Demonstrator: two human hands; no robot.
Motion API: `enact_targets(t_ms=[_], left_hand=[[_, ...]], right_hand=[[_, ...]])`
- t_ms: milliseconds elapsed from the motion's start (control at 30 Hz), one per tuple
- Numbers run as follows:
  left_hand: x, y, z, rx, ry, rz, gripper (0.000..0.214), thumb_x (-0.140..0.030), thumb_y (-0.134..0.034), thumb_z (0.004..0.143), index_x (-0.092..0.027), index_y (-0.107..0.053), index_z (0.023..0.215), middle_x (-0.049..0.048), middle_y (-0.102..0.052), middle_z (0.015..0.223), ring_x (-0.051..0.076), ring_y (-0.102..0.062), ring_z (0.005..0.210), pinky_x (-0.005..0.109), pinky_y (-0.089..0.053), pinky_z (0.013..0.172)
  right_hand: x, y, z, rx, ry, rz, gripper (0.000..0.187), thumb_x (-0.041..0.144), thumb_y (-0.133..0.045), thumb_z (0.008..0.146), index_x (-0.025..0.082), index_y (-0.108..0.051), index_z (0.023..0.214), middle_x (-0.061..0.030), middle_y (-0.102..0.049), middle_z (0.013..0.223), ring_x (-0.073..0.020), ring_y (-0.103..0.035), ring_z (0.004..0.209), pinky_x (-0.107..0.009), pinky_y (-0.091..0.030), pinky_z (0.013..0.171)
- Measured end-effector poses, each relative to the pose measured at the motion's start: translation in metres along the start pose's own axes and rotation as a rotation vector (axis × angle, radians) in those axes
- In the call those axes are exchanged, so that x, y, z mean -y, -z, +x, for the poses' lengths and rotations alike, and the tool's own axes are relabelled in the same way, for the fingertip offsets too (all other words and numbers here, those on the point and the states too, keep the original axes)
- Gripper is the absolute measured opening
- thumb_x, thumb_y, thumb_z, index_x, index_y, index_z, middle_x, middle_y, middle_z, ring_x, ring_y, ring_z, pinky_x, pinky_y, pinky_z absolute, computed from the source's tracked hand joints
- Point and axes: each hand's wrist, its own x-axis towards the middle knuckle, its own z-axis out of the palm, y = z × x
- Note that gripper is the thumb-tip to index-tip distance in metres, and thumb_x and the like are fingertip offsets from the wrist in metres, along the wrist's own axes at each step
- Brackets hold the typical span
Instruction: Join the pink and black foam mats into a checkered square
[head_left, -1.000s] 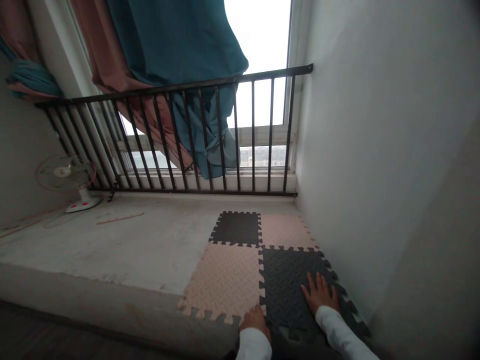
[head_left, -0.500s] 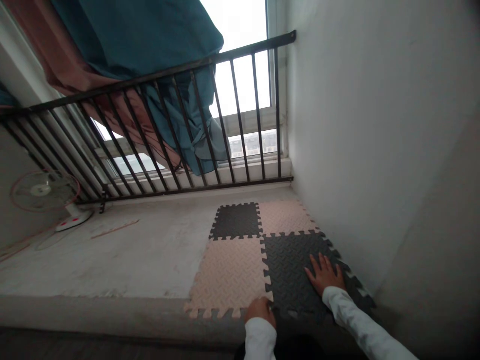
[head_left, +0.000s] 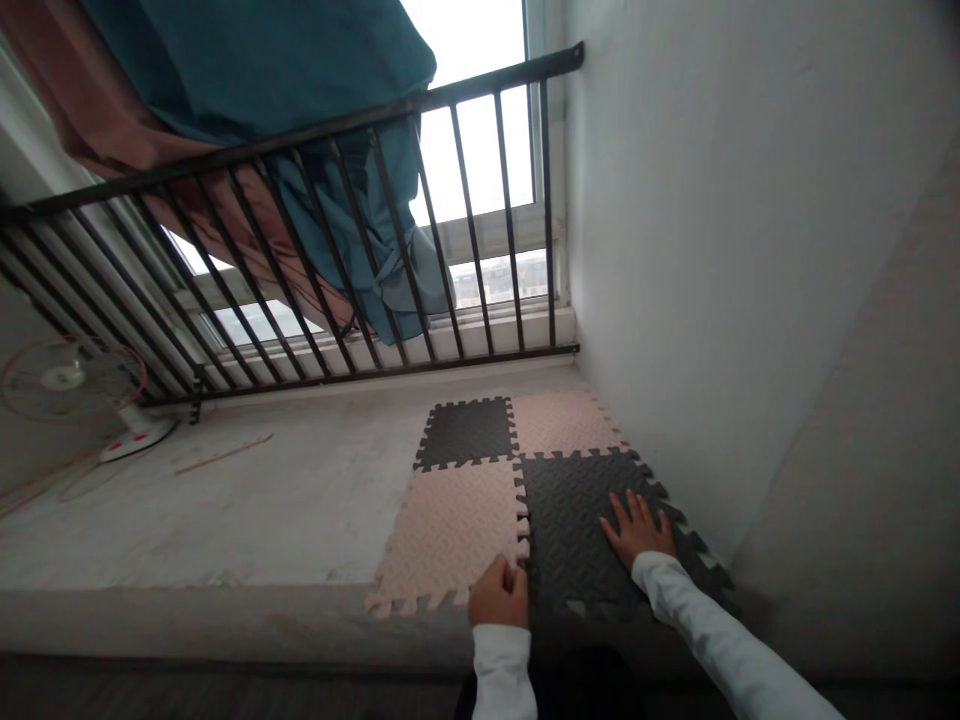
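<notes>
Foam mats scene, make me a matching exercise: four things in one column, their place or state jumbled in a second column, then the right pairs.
Column one:
1. left hand
2. right hand
3. table fan
4. teal curtain

Column two:
A. draped over the black railing
B. flat, fingers spread, on the near black mat
C. curled at the seam beside the near pink mat
D. standing at the far left of the ledge

Pairs: 1-C, 2-B, 3-D, 4-A
</notes>
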Motion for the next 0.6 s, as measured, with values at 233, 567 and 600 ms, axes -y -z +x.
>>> enact_targets(t_ms=[233, 567, 600], left_hand=[[0.002, 0.024, 0.007, -0.359, 0.094, -0.633, 0.031, -0.034, -0.044, 0.067, -0.021, -0.024, 0.048, -0.0074, -0.024, 0.046, 0.008, -0.032, 0.048, 0.02, -0.031, 0.051], [0.029, 0.16, 0.059, -0.961, 0.138, -0.952, 0.017, -0.032, -0.057, 0.051, -0.021, -0.045, 0.054, -0.0088, -0.039, 0.047, 0.009, -0.041, 0.047, 0.022, -0.037, 0.047], [0.035, 0.176, 0.062, -1.02, 0.151, -0.92, 0.015, -0.033, -0.055, 0.053, -0.021, -0.046, 0.056, -0.0084, -0.04, 0.047, 0.009, -0.042, 0.047, 0.023, -0.037, 0.046]], right_hand=[[0.001, -0.001, 0.001, 0.014, 0.008, 0.04, 0.057, 0.05, -0.026, 0.079, 0.026, -0.028, 0.131, -0.0065, -0.022, 0.142, -0.0206, -0.017, 0.129, -0.047, -0.01, 0.102], [0.002, 0.008, -0.002, 0.067, 0.002, 0.018, 0.058, 0.05, -0.025, 0.079, 0.025, -0.024, 0.132, -0.0058, -0.018, 0.143, -0.0193, -0.014, 0.13, -0.046, -0.008, 0.102], [0.002, 0.009, -0.002, 0.065, 0.004, 0.025, 0.059, 0.05, -0.024, 0.079, 0.025, -0.024, 0.132, -0.0061, -0.018, 0.143, -0.0197, -0.014, 0.13, -0.047, -0.008, 0.102]])
